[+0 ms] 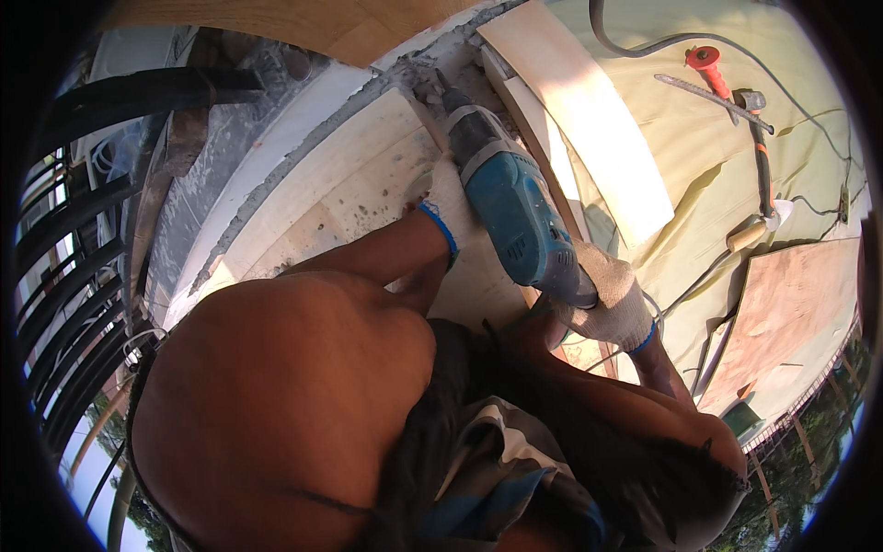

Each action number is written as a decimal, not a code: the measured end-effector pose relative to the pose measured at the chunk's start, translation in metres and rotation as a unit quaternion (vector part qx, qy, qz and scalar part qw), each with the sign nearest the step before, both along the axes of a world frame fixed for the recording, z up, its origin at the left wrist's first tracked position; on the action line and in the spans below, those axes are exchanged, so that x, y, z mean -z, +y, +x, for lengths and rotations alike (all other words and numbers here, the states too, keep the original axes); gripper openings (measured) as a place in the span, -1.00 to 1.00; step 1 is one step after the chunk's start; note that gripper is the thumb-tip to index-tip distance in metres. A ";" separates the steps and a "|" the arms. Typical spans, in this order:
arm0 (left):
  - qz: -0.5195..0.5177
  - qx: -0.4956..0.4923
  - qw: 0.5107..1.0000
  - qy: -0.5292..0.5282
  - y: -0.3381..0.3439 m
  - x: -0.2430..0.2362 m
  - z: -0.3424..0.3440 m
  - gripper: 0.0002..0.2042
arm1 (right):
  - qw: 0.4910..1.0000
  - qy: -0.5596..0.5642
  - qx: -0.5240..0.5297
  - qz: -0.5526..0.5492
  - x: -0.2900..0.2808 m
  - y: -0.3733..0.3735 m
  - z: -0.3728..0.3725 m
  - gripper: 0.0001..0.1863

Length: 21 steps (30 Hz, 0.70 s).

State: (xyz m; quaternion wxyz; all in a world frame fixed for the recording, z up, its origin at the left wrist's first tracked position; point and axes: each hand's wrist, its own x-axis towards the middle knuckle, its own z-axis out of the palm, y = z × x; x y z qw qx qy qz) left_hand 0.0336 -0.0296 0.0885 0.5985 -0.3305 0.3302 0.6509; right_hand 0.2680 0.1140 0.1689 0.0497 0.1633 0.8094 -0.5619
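Observation:
A blue hammer drill points away from me, its narrow bit reaching the broken grey mortar at the far edge of the pale slabs. Where the bit's tip meets the mortar is too small to tell exactly. My right hand, in a knitted glove with a blue cuff, is wrapped round the drill's rear handle. In a matching glove, my left hand grips the front part on its left side; the drill body hides some of its fingers.
Light boards lie right of the drill. Farther right, on a greenish sheet, are a hammer, a red-handled chisel, a long metal rod and a cable. Plywood lies at lower right. Black bars line the left.

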 end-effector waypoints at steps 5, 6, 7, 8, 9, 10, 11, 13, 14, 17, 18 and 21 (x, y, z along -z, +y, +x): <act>0.005 -0.030 1.000 0.002 -0.003 0.008 -0.007 -0.43 | 0.999 0.026 -0.007 0.040 -0.010 0.007 -0.014 -0.29; 0.002 -0.027 1.000 0.003 -0.004 0.010 -0.009 -0.46 | 0.999 0.015 -0.011 0.028 -0.010 0.008 -0.018 -0.30; -0.001 -0.024 1.000 0.003 -0.004 0.012 -0.012 -0.49 | 1.000 0.010 -0.009 0.024 -0.008 0.008 -0.024 -0.31; 0.022 -0.038 0.999 -0.001 -0.004 0.015 -0.015 -0.50 | 1.000 0.015 -0.004 0.020 -0.005 0.008 -0.030 -0.32; 0.045 -0.052 0.998 -0.005 -0.003 0.019 -0.019 -0.51 | 1.000 0.021 0.002 0.017 -0.001 0.008 -0.037 -0.33; 0.040 -0.069 0.997 -0.006 -0.003 0.022 -0.022 -0.53 | 1.000 0.014 0.000 0.009 0.002 0.009 -0.043 -0.35; 0.042 -0.056 0.998 0.010 -0.004 0.025 -0.022 -0.54 | 1.000 0.006 -0.001 -0.001 0.004 0.009 -0.048 -0.38; 0.052 -0.050 0.997 0.023 -0.004 0.033 -0.025 -0.55 | 1.000 -0.004 0.008 -0.014 0.005 0.009 -0.055 -0.43; 0.084 -0.056 0.995 0.013 -0.005 0.037 -0.025 -0.55 | 1.000 -0.009 0.019 -0.019 0.005 0.008 -0.057 -0.45; 0.208 -0.107 0.971 -0.053 -0.007 0.052 -0.027 -0.54 | 0.998 -0.029 0.044 -0.037 0.001 0.009 -0.060 -0.52; 0.152 -0.101 0.982 -0.046 -0.005 0.057 -0.027 -0.53 | 0.997 -0.039 0.052 -0.046 0.000 0.009 -0.060 -0.54; 0.178 -0.117 0.973 -0.088 0.001 0.067 -0.031 -0.49 | 0.992 -0.069 0.082 -0.062 -0.003 0.007 -0.061 -0.60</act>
